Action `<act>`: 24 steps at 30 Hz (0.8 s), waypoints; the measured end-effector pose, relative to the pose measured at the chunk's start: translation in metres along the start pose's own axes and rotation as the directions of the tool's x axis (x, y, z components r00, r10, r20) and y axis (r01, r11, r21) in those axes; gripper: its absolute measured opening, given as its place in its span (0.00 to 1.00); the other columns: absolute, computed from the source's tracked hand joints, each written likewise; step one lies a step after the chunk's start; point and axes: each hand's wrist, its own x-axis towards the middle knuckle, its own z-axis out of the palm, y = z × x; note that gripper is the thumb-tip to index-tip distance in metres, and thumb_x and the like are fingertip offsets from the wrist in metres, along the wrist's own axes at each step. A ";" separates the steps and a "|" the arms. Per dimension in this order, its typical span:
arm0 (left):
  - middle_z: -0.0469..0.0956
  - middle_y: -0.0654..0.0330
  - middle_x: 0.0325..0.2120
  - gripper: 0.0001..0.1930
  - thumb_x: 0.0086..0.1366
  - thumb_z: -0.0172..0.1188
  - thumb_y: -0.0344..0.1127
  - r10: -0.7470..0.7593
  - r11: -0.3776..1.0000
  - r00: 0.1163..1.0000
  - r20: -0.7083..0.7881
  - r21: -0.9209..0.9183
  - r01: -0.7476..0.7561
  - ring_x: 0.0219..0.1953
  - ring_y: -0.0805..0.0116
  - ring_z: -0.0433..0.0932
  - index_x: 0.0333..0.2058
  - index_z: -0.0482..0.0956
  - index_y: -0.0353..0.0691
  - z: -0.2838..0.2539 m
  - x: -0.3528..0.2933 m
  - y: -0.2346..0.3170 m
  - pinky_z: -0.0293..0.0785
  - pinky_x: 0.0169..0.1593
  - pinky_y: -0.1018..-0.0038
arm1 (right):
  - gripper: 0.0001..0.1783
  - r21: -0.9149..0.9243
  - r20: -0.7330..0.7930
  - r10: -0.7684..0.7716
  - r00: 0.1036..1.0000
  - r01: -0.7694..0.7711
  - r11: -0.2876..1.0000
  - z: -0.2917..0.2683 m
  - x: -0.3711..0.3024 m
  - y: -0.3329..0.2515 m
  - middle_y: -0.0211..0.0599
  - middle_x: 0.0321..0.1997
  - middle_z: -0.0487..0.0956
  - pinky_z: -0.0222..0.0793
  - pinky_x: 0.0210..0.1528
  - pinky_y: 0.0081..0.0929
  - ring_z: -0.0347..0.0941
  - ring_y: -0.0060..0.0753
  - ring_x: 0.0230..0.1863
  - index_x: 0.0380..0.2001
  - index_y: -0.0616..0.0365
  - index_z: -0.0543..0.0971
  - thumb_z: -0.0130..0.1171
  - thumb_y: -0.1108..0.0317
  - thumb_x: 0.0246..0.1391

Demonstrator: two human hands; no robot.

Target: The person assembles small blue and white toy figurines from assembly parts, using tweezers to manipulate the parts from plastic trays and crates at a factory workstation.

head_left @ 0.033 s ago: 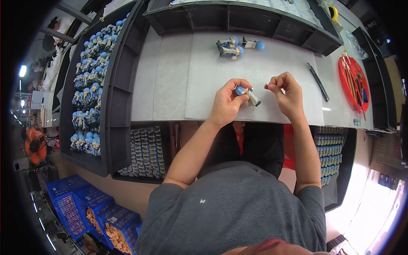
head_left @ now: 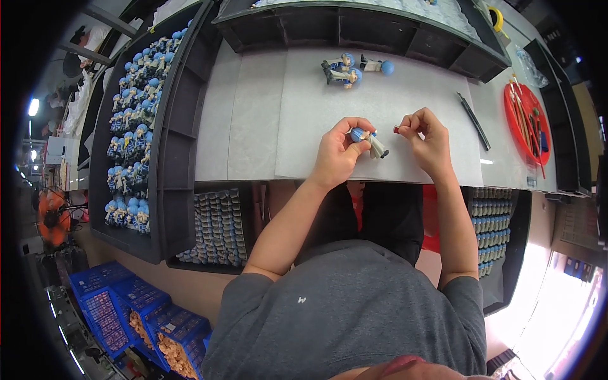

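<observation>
My left hand (head_left: 339, 152) is closed around a small figurine (head_left: 375, 147) with blue hair, a pale body and dark feet. The figurine is tilted, its feet pointing toward my right side. A little apart from it, my right hand (head_left: 429, 140) pinches a tiny red piece (head_left: 397, 129) between thumb and fingertip. What kind of piece it is, I cannot make out. Three more blue-haired figurines (head_left: 348, 77) lie on the pale sheet (head_left: 304, 136) beyond my hands.
At the left stands a black crate (head_left: 174, 145) full of blue-haired figurines. Another black crate (head_left: 380, 38) borders the far side. To the right lie a black pen-like tool (head_left: 474, 120) and a red tray (head_left: 514, 136) of brushes. Blue baskets (head_left: 136, 292) sit low at the left.
</observation>
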 end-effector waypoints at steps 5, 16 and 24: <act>0.72 0.58 0.39 0.14 0.56 0.53 0.19 -0.003 0.997 1.000 -0.030 -0.071 0.001 0.41 0.75 0.71 0.43 0.68 0.34 0.001 0.000 0.002 0.70 0.45 0.79 | 0.10 -0.489 -0.034 -0.334 0.942 0.276 0.828 0.008 -0.011 -0.020 0.33 0.28 0.76 0.68 0.38 0.23 0.72 0.28 0.34 0.35 0.59 0.72 0.56 0.79 0.47; 0.72 0.55 0.45 0.21 0.56 0.54 0.19 0.011 0.991 1.000 -0.019 -0.137 -0.014 0.39 0.73 0.75 0.50 0.65 0.32 0.005 0.000 0.003 0.74 0.44 0.78 | 0.16 0.352 0.143 0.202 0.969 -0.241 0.905 0.018 -0.040 -0.017 0.42 0.35 0.76 0.72 0.37 0.21 0.74 0.25 0.34 0.46 0.66 0.68 0.51 0.69 0.56; 0.74 0.57 0.40 0.22 0.57 0.53 0.20 -0.001 0.999 0.998 -0.059 -0.037 -0.001 0.33 0.73 0.77 0.52 0.66 0.36 0.000 -0.005 0.003 0.76 0.40 0.78 | 0.17 0.422 0.165 0.279 0.946 -0.323 0.847 0.024 -0.041 -0.019 0.43 0.36 0.76 0.73 0.39 0.21 0.76 0.29 0.35 0.48 0.65 0.68 0.48 0.66 0.58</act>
